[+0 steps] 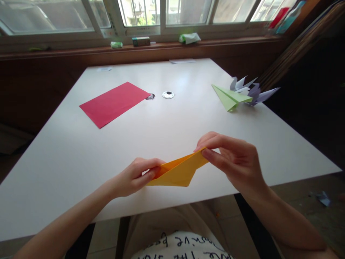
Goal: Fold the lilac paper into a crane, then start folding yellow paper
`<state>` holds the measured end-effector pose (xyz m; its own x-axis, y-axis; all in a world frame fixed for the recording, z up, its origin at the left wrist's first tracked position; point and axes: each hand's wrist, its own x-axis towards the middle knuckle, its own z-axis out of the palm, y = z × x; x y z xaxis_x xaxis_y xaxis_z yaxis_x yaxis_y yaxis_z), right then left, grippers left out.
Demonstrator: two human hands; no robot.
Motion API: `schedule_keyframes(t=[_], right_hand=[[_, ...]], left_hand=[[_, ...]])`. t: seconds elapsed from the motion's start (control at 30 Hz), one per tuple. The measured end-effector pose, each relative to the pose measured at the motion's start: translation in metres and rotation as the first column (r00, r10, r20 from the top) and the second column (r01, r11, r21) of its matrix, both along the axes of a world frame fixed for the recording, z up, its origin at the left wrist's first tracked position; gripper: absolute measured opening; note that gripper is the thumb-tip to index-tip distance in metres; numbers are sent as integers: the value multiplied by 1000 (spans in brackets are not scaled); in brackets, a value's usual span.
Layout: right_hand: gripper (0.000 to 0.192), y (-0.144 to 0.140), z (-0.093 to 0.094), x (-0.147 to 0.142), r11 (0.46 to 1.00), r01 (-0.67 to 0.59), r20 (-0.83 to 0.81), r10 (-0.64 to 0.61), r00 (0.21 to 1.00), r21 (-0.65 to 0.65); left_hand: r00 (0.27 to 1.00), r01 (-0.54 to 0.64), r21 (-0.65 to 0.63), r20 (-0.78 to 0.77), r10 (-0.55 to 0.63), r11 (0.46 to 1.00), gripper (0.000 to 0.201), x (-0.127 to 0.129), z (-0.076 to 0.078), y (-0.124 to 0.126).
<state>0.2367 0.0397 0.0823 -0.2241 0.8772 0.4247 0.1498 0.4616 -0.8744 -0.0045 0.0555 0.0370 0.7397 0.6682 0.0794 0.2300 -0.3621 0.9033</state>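
Observation:
A folded sheet of yellow-orange paper (176, 172) is held between both hands, above the near edge of the white table. Its upper side gapes a little, showing the deeper orange inside. My left hand (138, 176) pinches the left end between thumb and fingers. At the raised right end, my right hand (234, 156) grips the corner, thumb in front and fingers behind. The paper slants upward to the right. Part of its left end is hidden by my left fingers.
A red paper sheet (114, 104) lies flat at the table's (129, 140) left. Toward the right edge sit a green paper plane (231, 97) and purple and white folded paper pieces (258, 95). A round metal-rimmed hole (168, 94) is set in the tabletop. Small packets line the windowsill (161, 45).

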Motion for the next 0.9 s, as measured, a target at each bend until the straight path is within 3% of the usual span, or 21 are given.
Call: schedule_keyframes(t=[0.13, 0.23, 0.33, 0.43, 0.53, 0.63, 0.73, 0.9], right_hand=[[9, 17, 3, -3, 987, 95, 101, -109, 989, 128], [5, 43, -2, -9, 920, 221, 235, -304, 923, 323], [12, 63, -13, -19, 824, 187, 328, -407, 852, 535], [7, 65, -24, -31, 776, 170, 305, -426, 852, 608], [24, 56, -31, -44, 884, 86, 372, -279, 885, 459], [44, 48, -35, -54, 963, 55, 495, -183, 849, 262], [51, 46, -41, -59, 973, 18, 535, -143, 832, 231], [34, 54, -50, -57, 969, -16, 404, -88, 911, 247]], left_hand=[[1000, -7, -166, -8, 6, 986, 31, 2, -3, 1], [994, -88, -272, 34, 101, 958, 36, 5, -10, 4], [937, -314, -253, 76, 342, 915, 35, 8, -18, 7], [822, -549, -125, 98, 561, 826, 27, 11, -25, 10], [759, -648, 58, 137, 637, 760, 21, 15, -28, 9], [755, -655, 271, 212, 620, 705, 24, 20, -28, 6], [774, -632, 383, 267, 574, 673, 27, 24, -25, 7], [759, -651, 441, 359, 543, 618, 21, 34, -19, 19]])
